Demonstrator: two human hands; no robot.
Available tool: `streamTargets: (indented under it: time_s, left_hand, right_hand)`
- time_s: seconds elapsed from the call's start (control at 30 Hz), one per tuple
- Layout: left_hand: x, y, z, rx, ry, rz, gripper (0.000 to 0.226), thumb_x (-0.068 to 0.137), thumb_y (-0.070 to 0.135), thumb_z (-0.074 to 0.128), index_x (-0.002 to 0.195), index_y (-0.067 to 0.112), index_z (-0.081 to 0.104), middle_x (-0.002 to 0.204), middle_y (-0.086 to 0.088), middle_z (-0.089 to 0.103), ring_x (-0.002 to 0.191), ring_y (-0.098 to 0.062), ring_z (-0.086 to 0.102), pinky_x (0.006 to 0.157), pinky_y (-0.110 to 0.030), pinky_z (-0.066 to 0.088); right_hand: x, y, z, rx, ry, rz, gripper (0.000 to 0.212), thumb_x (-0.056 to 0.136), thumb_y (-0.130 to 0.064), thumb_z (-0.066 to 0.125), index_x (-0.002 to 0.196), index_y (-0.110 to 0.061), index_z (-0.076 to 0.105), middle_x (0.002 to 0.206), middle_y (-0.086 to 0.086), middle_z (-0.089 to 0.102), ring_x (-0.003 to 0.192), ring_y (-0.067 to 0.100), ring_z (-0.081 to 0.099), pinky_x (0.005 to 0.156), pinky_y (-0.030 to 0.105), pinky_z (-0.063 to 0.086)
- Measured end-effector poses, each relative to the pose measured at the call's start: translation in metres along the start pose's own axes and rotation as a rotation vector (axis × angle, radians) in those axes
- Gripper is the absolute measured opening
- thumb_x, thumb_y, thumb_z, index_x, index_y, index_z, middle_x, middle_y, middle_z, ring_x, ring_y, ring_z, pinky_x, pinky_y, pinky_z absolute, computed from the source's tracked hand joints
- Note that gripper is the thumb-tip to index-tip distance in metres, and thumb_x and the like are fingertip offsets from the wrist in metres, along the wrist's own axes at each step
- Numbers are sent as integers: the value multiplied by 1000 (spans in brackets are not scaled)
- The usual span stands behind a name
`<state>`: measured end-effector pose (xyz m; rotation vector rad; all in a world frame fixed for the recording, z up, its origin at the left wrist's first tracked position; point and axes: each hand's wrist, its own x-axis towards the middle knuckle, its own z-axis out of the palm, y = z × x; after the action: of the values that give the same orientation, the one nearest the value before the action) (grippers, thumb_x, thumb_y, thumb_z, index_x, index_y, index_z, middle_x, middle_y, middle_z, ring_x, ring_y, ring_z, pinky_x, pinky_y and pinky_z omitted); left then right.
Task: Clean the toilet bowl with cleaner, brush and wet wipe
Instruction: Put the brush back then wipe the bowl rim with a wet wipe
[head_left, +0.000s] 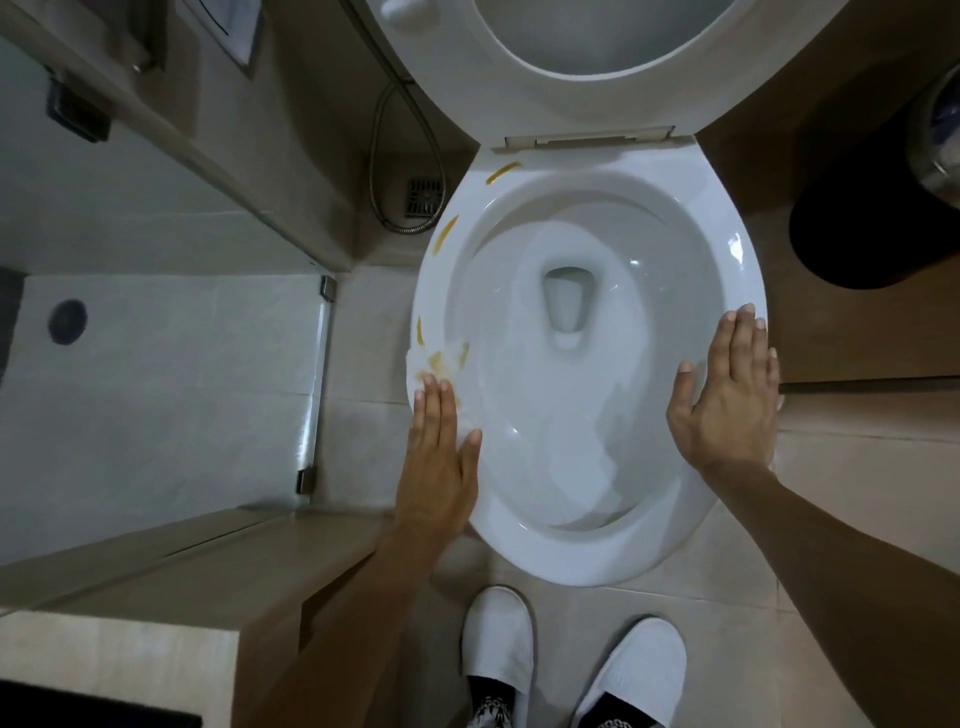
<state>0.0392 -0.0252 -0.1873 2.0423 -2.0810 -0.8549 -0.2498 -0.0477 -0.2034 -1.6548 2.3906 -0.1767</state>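
Observation:
The white toilet bowl (727, 249) fills the middle of the head view, its seat and lid (467, 83) raised. Yellow-brown smears (445, 236) streak the rim's left side. My left hand (441, 457) lies flat with straight fingers on a white wet wipe (441, 364) stained yellow, pressing it on the left rim. My right hand (727, 395) rests flat on the right rim, fingers straight; a bit of white shows under its outer edge. Foam and water sit inside the bowl. Neither cleaner bottle nor brush is in view.
A glass shower screen (317, 374) and shower tray stand to the left, with a floor drain (425, 197) and a metal hose (379, 171) beside the toilet. A black bin (872, 228) sits at the right. My white slippers (498, 639) are on the tiled floor below the bowl.

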Motion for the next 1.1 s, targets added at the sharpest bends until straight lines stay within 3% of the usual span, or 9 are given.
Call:
streamTargets:
  time_s: [0.17,0.43,0.77,0.87,1.0,1.1]
  left_hand:
    - [16,-11,-11,32,-27,87,66,92,60,4,146,24,-10,155,9,-16,142,-2,-19,113,-19,-10]
    - [91,-16,-36,111,-7,219,65,96,48,14,150,12,3,155,6,-8,144,-9,-9,115,-22,-3]
    - [24,-25,-29,18,-50,144,65,94,57,10,148,23,-2,156,11,-10,143,1,-10,116,-22,1]
    - [48,-27,-37,81,-63,212,65,95,55,10,148,20,-3,156,6,-10,144,-4,-11,116,-20,-4]
    - [103,-23,-52,216,-67,255,69,94,51,13,150,11,4,158,-1,-2,144,-11,-5,117,-29,4]
    - [120,-20,-59,246,-87,281,70,94,52,14,151,12,4,159,-1,-1,144,-9,-4,115,-27,3]
  right_hand:
    - [0,0,1,-3,0,1,71,92,-39,20,153,-6,6,162,9,1,149,21,-1,121,39,4]
    - [0,1,2,15,34,-6,70,91,-33,26,153,-4,11,161,12,7,149,24,5,121,40,7]
    - [1,2,3,5,40,0,71,88,-32,26,152,-3,16,161,12,10,148,24,8,120,42,11]
    - [1,2,3,7,45,-3,70,89,-33,26,152,-2,17,160,12,11,148,24,9,121,41,11]
    - [1,1,4,7,50,-4,70,90,-33,26,152,-3,17,160,12,11,148,24,9,121,41,10]
    - [1,2,5,8,53,1,70,90,-33,25,152,-3,18,160,12,12,148,24,10,121,42,11]
